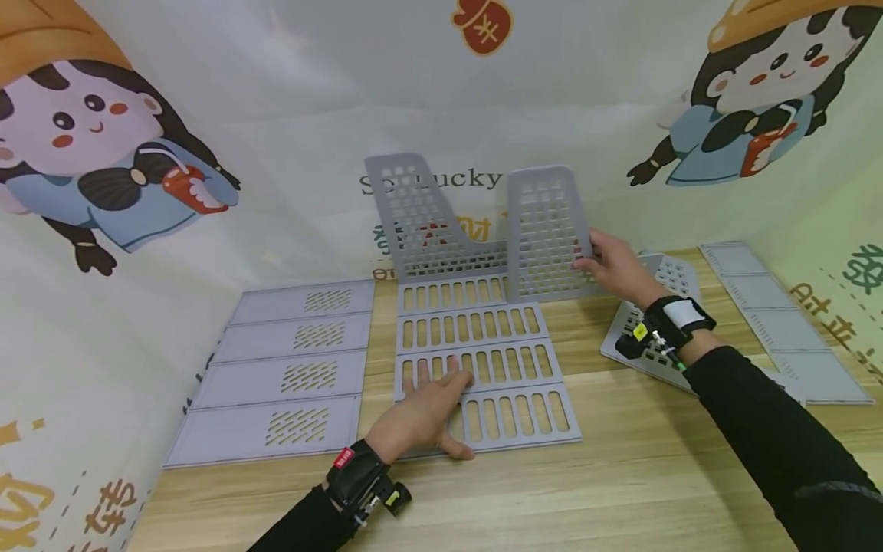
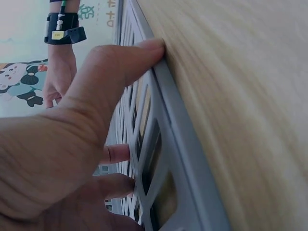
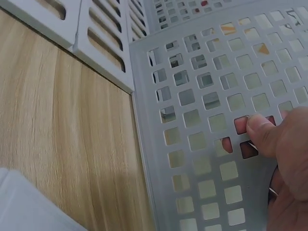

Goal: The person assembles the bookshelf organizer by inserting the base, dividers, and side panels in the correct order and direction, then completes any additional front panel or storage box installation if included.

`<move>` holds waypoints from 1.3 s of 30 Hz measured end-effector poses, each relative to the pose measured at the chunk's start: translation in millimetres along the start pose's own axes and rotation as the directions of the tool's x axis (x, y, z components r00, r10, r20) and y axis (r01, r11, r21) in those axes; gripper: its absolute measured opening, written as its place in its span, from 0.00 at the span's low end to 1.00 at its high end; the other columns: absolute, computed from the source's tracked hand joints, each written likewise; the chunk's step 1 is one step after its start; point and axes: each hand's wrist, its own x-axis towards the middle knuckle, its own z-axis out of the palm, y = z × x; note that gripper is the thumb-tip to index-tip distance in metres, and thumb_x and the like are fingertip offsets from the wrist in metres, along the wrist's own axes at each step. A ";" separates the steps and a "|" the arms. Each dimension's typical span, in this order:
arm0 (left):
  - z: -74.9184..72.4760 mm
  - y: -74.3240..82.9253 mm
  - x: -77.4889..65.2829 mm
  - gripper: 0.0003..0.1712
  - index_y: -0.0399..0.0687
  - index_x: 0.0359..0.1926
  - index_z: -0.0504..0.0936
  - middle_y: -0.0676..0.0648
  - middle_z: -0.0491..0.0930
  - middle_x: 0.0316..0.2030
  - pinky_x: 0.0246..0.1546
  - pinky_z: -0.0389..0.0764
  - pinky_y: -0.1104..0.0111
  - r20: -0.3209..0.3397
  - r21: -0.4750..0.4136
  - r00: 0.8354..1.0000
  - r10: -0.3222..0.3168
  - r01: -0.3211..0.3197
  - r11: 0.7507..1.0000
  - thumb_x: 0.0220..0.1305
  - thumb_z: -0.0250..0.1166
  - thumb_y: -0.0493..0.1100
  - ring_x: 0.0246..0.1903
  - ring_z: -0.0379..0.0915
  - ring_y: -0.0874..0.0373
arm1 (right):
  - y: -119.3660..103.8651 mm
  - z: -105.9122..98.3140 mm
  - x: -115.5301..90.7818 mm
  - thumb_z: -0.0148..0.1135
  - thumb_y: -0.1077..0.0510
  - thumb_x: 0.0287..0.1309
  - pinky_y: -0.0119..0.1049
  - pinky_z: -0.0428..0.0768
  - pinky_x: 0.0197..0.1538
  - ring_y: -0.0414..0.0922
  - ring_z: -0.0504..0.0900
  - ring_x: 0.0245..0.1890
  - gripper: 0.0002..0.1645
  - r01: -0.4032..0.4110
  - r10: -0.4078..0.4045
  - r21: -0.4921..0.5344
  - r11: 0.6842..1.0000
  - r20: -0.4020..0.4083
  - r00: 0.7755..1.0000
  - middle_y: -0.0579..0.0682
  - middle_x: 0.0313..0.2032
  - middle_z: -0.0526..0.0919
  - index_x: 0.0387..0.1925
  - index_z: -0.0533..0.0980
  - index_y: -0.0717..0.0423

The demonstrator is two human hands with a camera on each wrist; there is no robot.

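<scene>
Perforated side panel (image 1: 548, 234) stands upright at the far right end of the slotted panel (image 1: 483, 350), which lies flat on the worktop (image 1: 524, 498). The right hand (image 1: 617, 264) pinches the side panel at its outer edge, thumb on the near face. The left hand (image 1: 422, 414) is spread on the slotted panel, thumb at its near edge. The step in hand appears to be aligning the side panel. Hold it vertical, apply even finger pressure to the slotted panel, and check the lower corner before pressing; full seating cannot be confirmed. Beyond, the cut-out panel (image 1: 417, 218) stands near the backdrop (image 1: 297, 207), limiting rearward travel. At left, the lilac panel (image 1: 262, 379) leaves only a narrow strip. At right, avoid the perforated piece (image 1: 679, 280). Bare worktop in front gives free room.
</scene>
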 end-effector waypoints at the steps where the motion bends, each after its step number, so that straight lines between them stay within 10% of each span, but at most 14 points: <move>1: -0.1 0.1 -0.2 0.60 0.48 0.71 0.62 0.28 0.49 0.75 0.60 0.48 0.24 0.003 0.003 1.000 -0.001 0.001 1.000 0.43 0.83 0.62 0.65 0.38 0.12 | -0.8 -0.2 0.3 0.60 0.72 0.68 0.58 0.78 0.48 0.65 0.80 0.50 0.08 -0.001 0.001 -0.009 1.000 0.010 1.000 0.70 0.46 0.80 0.42 0.68 0.69; 9: 1.0 -3.3 -1.8 0.62 0.47 0.74 0.60 0.29 0.46 0.76 0.60 0.48 0.25 0.020 0.018 1.000 0.003 -0.004 1.000 0.45 0.82 0.63 0.66 0.37 0.13 | 14.5 -21.7 -12.2 0.61 0.74 0.65 0.57 0.79 0.43 0.65 0.81 0.41 0.07 0.104 -0.081 -0.221 0.970 0.109 0.991 0.68 0.38 0.78 0.40 0.70 0.69; 15: 1.3 -8.1 -5.3 0.59 0.47 0.73 0.60 0.29 0.45 0.76 0.61 0.47 0.26 0.020 -0.009 0.999 0.027 -0.027 1.000 0.47 0.81 0.62 0.67 0.35 0.13 | 35.1 -45.5 -32.3 0.65 0.72 0.62 0.58 0.80 0.39 0.64 0.84 0.40 0.08 0.019 0.009 -0.332 0.943 0.083 0.996 0.67 0.40 0.84 0.43 0.80 0.68; 32: 1.0 -7.7 -6.4 0.58 0.49 0.71 0.60 0.28 0.47 0.75 0.63 0.47 0.27 0.009 -0.021 1.000 0.025 -0.025 0.999 0.45 0.83 0.59 0.66 0.37 0.13 | 13.8 -4.1 -13.9 0.62 0.70 0.67 0.53 0.79 0.40 0.58 0.84 0.40 0.10 0.059 -0.021 -0.247 0.967 0.153 0.988 0.64 0.42 0.84 0.49 0.80 0.70; 39: 1.5 -6.2 -7.4 0.59 0.49 0.73 0.59 0.29 0.44 0.76 0.63 0.45 0.28 0.023 -0.010 1.000 0.020 -0.020 1.000 0.46 0.82 0.60 0.67 0.34 0.15 | 34.8 -20.9 -31.5 0.62 0.71 0.67 0.46 0.76 0.39 0.59 0.81 0.38 0.08 -0.033 0.036 -0.104 0.994 0.031 0.999 0.64 0.39 0.83 0.47 0.80 0.70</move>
